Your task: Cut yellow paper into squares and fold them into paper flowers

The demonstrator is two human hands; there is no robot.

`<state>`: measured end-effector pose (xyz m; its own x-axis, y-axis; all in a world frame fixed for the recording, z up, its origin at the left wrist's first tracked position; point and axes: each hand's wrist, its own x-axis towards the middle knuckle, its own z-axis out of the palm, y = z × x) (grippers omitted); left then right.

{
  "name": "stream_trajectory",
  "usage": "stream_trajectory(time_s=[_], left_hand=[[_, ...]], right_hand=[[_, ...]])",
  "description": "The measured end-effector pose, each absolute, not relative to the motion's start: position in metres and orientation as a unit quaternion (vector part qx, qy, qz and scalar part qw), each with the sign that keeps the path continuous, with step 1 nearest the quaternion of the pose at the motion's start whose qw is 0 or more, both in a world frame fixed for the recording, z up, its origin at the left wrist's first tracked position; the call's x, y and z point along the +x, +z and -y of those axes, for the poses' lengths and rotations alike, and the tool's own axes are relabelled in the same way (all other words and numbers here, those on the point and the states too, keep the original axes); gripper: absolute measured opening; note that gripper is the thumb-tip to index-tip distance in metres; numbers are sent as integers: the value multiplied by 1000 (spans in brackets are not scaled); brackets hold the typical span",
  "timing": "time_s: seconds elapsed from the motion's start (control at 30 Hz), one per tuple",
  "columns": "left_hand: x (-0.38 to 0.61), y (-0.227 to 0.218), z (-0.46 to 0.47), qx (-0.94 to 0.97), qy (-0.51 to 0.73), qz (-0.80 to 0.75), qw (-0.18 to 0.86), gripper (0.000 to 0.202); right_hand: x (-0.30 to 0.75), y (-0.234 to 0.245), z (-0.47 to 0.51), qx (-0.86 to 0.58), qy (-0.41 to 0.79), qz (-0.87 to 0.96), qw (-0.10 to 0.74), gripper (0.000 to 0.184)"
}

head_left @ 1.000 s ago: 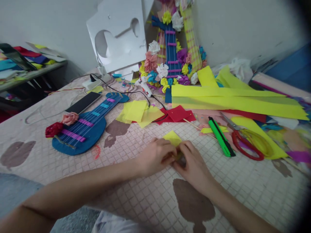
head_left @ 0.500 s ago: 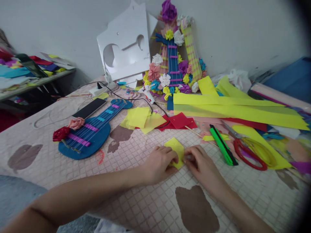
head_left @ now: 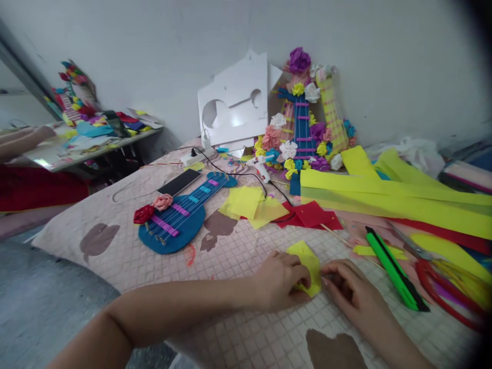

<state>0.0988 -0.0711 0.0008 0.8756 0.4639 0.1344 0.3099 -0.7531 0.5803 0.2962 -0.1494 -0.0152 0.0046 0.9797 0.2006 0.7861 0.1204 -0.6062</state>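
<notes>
A small piece of yellow crepe paper (head_left: 307, 255) lies on the tablecloth between my two hands. My left hand (head_left: 280, 282) rests on its left side, fingers curled down and closed on the paper. At the right edge, my right hand (head_left: 351, 287) has its thumb and fingers pinched together against the paper; the exact grip is partly hidden. Right of that hand lies a green box cutter (head_left: 395, 269), with red-handled scissors (head_left: 434, 282) beyond it. Past the paper are a stack of yellow squares (head_left: 246, 202) and some red squares (head_left: 311, 212).
A blue paper guitar (head_left: 175, 230) with paper roses lies left, beside a black phone (head_left: 180, 182). Behind are a glue gun (head_left: 262, 168) with its cord, flower-covered guitars (head_left: 302, 128) and long yellow strips (head_left: 384, 197). Another person's arm (head_left: 26, 141) shows at the far-left table.
The camera view has turned left and up, so everything appears lower and farther right, and another person's arm shows. Both hands keep nearly the same pose at the yellow paper.
</notes>
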Motion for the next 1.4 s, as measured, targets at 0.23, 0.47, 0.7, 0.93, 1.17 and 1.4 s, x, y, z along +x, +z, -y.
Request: stream_trajectory(time_s=[0.23, 0.47, 0.7, 0.93, 1.17, 1.4], left_hand=[[98, -4, 70, 907, 214, -196, 304, 4], [95, -2, 69, 903, 194, -246, 294, 8], [96, -1, 68, 908, 187, -243, 287, 4], [97, -2, 67, 907, 196, -239, 287, 3], [96, 0, 67, 905, 190, -240, 294, 3], [97, -6, 67, 903, 213, -231, 294, 4]], right_hand=[[297, -15, 150, -648, 159, 687, 288, 13], [296, -16, 150, -647, 166, 686, 288, 11], [295, -13, 150, -645, 162, 690, 285, 12], [295, -13, 150, -643, 155, 692, 288, 11], [295, -12, 150, -644, 158, 691, 289, 11], [295, -13, 150, -644, 168, 691, 283, 11]])
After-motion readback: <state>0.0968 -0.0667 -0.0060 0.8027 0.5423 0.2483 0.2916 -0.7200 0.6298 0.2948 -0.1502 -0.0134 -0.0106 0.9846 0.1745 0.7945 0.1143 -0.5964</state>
